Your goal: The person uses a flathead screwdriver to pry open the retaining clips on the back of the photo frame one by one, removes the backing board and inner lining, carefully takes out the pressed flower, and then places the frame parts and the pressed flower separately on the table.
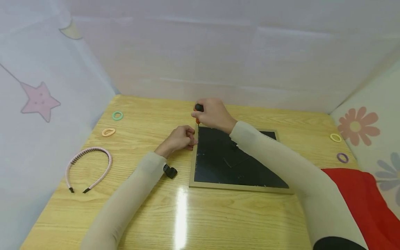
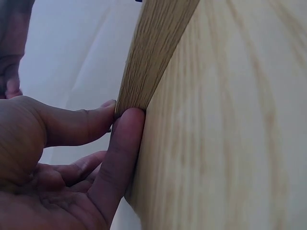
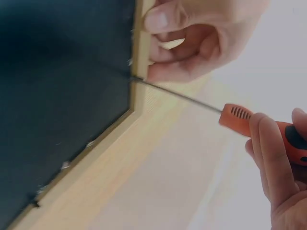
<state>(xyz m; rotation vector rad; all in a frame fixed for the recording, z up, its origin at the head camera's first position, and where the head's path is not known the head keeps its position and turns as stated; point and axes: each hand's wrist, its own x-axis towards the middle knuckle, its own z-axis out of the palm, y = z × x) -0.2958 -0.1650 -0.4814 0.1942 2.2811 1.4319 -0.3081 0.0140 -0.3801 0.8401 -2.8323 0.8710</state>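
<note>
A wooden picture frame [image 1: 237,187] lies face down on the table, its black backing [image 1: 218,163] up. My left hand [image 1: 181,139] pinches the frame's left rail near the far corner; in the left wrist view thumb and forefinger [image 2: 127,139] press against the rail's edge [image 2: 148,62]. My right hand [image 1: 214,114] grips a screwdriver [image 1: 198,111] with an orange and black handle [image 3: 244,117]. Its thin shaft slants down, and the tip [image 3: 136,79] sits at the seam between rail and backing, just beside my left hand's fingers [image 3: 192,43].
A pink headband [image 1: 89,166] lies at the left of the table. Hair ties lie about: green [image 1: 117,115], peach [image 1: 108,132], yellow [image 1: 335,138], purple [image 1: 342,158]. Red cloth [image 1: 365,198] covers the near right corner. White walls enclose three sides.
</note>
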